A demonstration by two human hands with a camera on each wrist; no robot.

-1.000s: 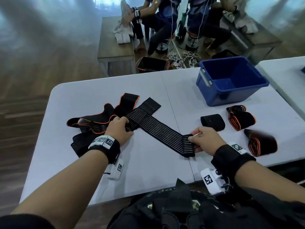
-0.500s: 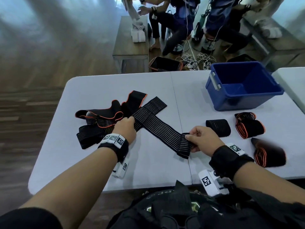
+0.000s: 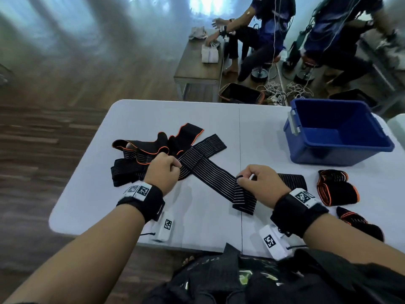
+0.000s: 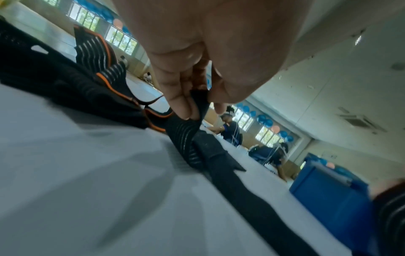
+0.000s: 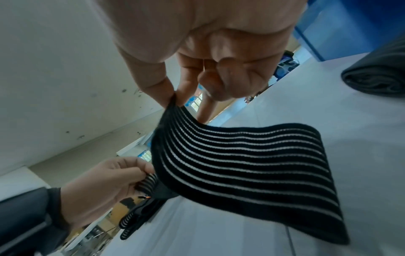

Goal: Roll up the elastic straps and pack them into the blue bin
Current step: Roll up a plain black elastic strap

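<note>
Nearest, right hand pinching the strap end, folded over and lifted off the table. Long axis running up-left to left hand, gripping mid-strap by the pile. Bin farthest (empty). Fold raised higher than half a second ago.

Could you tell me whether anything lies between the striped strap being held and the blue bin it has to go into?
Partly: a rolled black strap lies on the table just beyond the right hand, roughly toward the blue bin. It lies low, so lifting the striped strap should clear it. The bin is open-topped.
</note>
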